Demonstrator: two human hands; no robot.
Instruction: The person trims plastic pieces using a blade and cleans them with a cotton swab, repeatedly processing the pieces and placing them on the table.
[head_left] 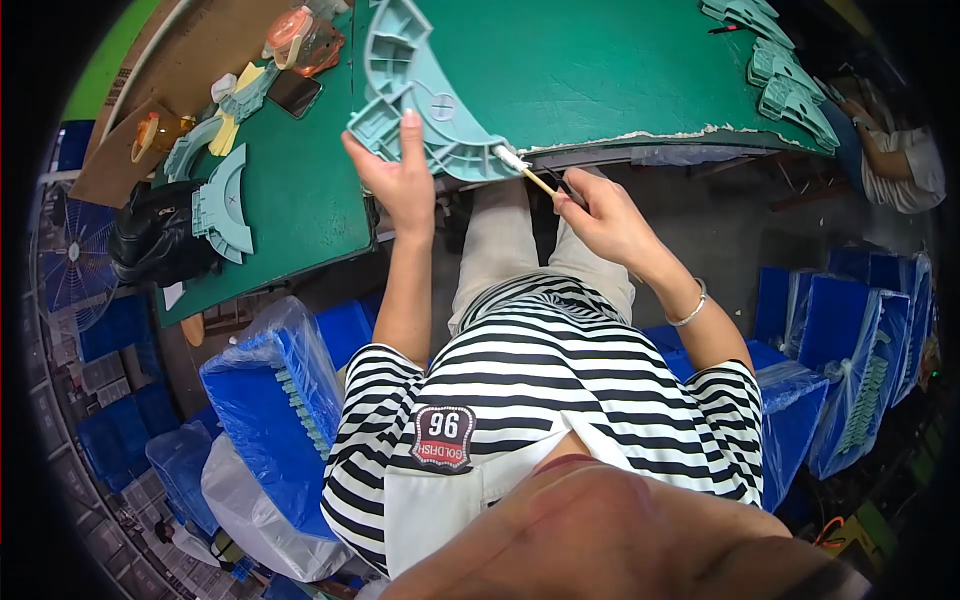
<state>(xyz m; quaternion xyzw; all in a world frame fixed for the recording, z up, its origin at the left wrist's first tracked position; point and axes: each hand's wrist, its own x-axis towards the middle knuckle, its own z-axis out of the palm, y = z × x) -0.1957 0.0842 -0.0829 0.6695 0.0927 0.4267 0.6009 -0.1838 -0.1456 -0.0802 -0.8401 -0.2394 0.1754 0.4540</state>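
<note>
My left hand grips a large curved teal plastic part by its lower left side, with the thumb on its face. The part is raised over the near edge of the green table. In my right hand is a thin yellowish stick, its white tip touching the lower right end of the part. Something dark, too small to name, also lies between the right fingers.
More teal parts lie at the left beside a black bag; others are stacked at the far right. An orange-lidded container and a phone sit upper left. Blue plastic-wrapped bins stand on both sides. Another person is at right.
</note>
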